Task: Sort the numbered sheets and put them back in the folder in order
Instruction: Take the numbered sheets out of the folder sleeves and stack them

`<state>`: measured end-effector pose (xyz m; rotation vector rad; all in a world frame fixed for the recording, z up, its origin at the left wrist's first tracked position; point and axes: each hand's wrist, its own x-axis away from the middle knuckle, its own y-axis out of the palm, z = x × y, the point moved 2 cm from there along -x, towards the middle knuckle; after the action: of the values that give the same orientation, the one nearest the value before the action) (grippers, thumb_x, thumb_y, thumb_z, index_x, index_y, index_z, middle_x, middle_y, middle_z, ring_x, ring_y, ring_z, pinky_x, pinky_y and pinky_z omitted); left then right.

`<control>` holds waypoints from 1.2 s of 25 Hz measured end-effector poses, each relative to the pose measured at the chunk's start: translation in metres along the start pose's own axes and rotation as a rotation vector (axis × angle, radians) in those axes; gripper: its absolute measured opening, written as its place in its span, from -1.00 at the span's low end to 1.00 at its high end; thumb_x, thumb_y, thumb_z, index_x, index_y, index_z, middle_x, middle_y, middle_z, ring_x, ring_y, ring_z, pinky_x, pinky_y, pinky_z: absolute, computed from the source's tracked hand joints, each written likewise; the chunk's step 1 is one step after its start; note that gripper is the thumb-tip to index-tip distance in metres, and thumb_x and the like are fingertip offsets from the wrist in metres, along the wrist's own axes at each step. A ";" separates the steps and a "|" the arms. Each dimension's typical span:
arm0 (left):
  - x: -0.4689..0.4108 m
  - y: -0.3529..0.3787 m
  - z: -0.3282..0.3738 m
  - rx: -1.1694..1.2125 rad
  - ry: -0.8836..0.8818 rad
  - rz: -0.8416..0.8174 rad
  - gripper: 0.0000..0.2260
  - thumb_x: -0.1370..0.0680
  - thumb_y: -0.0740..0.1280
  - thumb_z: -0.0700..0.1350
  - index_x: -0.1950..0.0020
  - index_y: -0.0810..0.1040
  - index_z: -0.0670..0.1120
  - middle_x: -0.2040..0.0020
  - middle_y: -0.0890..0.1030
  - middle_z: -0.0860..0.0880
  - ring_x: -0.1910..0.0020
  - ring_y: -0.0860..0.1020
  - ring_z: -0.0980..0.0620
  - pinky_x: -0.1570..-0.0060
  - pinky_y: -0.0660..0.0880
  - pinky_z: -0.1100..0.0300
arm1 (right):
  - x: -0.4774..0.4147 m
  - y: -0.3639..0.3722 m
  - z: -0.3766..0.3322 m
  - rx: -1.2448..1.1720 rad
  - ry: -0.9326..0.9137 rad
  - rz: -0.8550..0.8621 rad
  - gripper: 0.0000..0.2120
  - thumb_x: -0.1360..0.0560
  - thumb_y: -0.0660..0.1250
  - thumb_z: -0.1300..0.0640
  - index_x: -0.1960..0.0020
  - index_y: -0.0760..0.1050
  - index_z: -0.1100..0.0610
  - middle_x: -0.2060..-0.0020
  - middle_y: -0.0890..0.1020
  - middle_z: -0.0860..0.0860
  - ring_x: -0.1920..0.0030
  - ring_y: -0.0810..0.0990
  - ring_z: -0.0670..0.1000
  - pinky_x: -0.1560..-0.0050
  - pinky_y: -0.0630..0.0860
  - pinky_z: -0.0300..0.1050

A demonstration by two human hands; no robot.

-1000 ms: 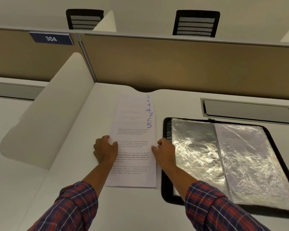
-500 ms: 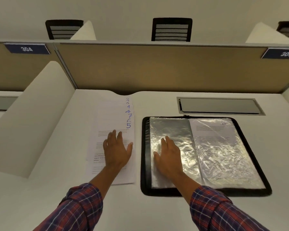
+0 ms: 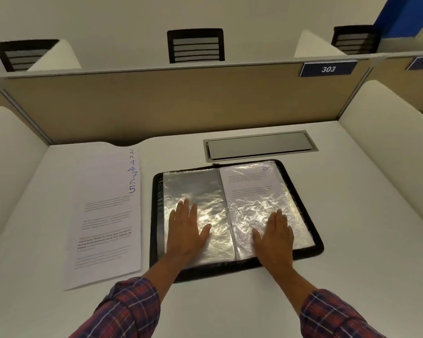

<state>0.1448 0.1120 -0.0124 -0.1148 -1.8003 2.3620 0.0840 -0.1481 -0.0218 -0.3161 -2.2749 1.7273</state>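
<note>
Now left hand (image 3: 187, 236) and right hand (image 3: 275, 240) press the folder (image 3: 156, 215), sheets (image 3: 108, 215) alongside

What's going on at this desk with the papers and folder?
A person has both hands flat on an open black folder: the left hand on the left plastic sleeve, the right hand on the right one, which holds a printed sheet. The other numbered sheets lie fanned beside it on the desk, out of order, untouched.
</note>
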 end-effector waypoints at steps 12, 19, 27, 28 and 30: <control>0.020 0.026 0.060 0.013 0.073 -0.185 -0.27 -0.58 0.19 0.37 -0.68 0.10 0.14 -0.72 -0.11 0.00 -0.68 -0.07 -0.09 -0.58 -0.01 -0.12 | 0.001 0.011 0.055 0.097 0.005 0.069 -0.31 -0.67 -0.15 -0.13 -0.45 0.50 0.28 -0.56 0.35 0.28 -0.56 0.34 0.30 -0.49 0.13 0.45; 0.001 0.002 0.080 0.091 -0.072 -0.201 -0.40 -0.58 0.14 0.43 -0.49 0.46 0.12 -0.60 0.30 0.00 -0.56 0.27 -0.09 -0.46 0.23 -0.18 | -0.003 0.001 0.027 -0.137 -0.064 0.203 -0.62 -0.68 0.21 0.06 -0.45 0.55 0.09 -0.53 0.43 0.19 -0.53 0.41 0.22 -0.48 0.35 0.36; -0.022 -0.034 0.110 0.833 -0.287 -0.196 -0.25 -0.42 0.41 0.47 -0.47 0.38 0.10 -0.13 0.64 0.09 -0.06 0.65 0.10 -0.12 0.61 0.03 | 0.021 -0.009 -0.044 -0.506 -0.408 0.045 -0.57 -0.74 0.06 -0.16 -0.58 0.33 -0.13 -0.51 0.45 -0.04 -0.32 0.60 -0.04 -0.27 0.61 0.05; -0.024 -0.038 0.110 0.866 -0.304 -0.175 -0.32 -0.45 0.47 0.36 -0.44 0.38 0.08 -0.10 0.64 0.09 -0.02 0.66 0.12 -0.02 0.63 0.10 | 0.024 -0.014 -0.052 -0.562 -0.454 -0.003 -0.55 -0.74 0.06 -0.18 -0.60 0.30 -0.16 -0.53 0.42 -0.09 -0.34 0.57 -0.08 -0.31 0.60 -0.04; -0.026 -0.043 0.102 0.892 -0.369 -0.105 -0.47 -0.49 0.54 0.14 -0.35 0.44 0.03 -0.08 0.65 0.06 0.04 0.68 0.09 0.07 0.66 0.10 | 0.032 -0.023 -0.062 -0.628 -0.536 -0.136 -0.48 -0.72 0.10 -0.21 -0.66 0.14 -0.18 -0.62 0.26 -0.19 -0.53 0.37 -0.15 -0.48 0.39 -0.16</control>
<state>0.1576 0.0210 0.0555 0.5351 -0.6538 2.9753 0.0748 -0.0877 0.0191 0.2193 -3.1062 1.0729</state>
